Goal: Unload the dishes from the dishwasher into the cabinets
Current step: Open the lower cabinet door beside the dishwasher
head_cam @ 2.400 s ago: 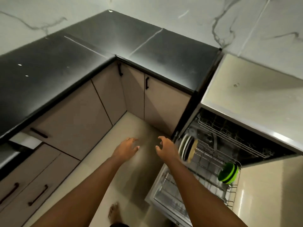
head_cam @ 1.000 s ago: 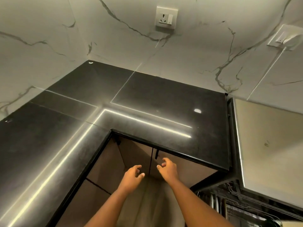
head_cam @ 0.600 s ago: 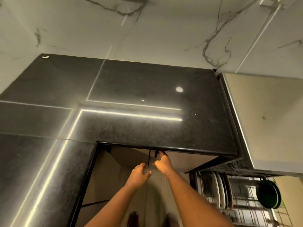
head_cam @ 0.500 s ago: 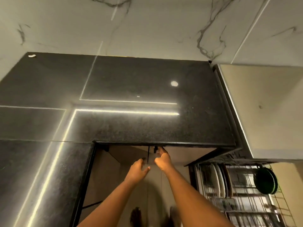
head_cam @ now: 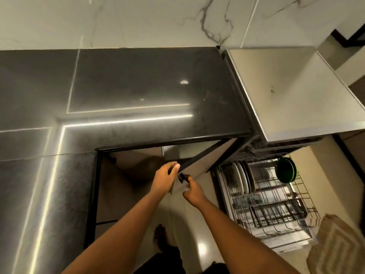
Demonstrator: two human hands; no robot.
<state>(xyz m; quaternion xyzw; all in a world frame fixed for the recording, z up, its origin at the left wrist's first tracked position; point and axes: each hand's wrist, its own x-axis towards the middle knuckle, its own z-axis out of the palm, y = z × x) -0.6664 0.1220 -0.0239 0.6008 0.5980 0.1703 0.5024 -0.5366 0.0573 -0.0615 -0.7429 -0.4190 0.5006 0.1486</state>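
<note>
Looking down from head height into the inner corner of a glossy black stone bench [head_cam: 122, 91], where a beige flat-fronted cabinet door [head_cam: 199, 165] under the overhang stands partly swung open toward the person. Its dark top edge runs diagonally, from the hinge side up at the right, near the dishwasher, down to the free corner at the left. Both hands meet at that free corner. The left hand [head_cam: 165, 179] lies over the top edge with its fingers curled around it, thumb tip showing pale on the near side. The right hand [head_cam: 192, 191] sits just below and to the right, its fingers closed on the small black handle [head_cam: 182, 177] on the door's face.

The dishes lie to the right of both hands, so the right hand is the nearer one. They sit in the pulled-out wire dishwasher rack [head_cam: 266, 196]: a row of white plates [head_cam: 240, 177] standing on edge at the rack's left end, and a dark green round dish [head_cam: 285, 172] upright at its far right rim. None has been lifted yet.

The cabinet's inside is in shadow and cannot be made out. Judging by the door's angle, it needs to swing wider before anything can go in.
</note>
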